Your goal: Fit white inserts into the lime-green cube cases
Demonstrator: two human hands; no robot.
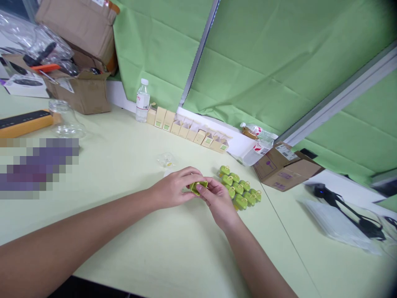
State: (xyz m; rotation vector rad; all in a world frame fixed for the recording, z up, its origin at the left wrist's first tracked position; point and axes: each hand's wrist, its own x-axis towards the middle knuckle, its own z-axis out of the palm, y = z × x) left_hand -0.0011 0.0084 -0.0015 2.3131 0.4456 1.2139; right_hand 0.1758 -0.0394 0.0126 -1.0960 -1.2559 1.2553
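Note:
Both my hands hold one small green case (194, 188) above the table; its hollow inner side shows. My left hand (173, 188) grips it from the left with fingers bent round its edge. My right hand (218, 198) closes on its right side, the thumb pressing at its inside. Just right of my right hand, several similar green cases (238, 188) with small pale loops lie grouped on the table. A crumpled clear plastic bag (166, 159) lies beyond my left hand. A whitish piece near my left knuckles is partly hidden.
A row of small tan boxes (186, 129) stands along the back beside an upright water bottle (142, 101). Bottles (256, 153) and a cardboard box (283, 167) are at right. A glass jar (66, 120) and cartons (89, 93) stand left. A seam (288, 229) crosses the table.

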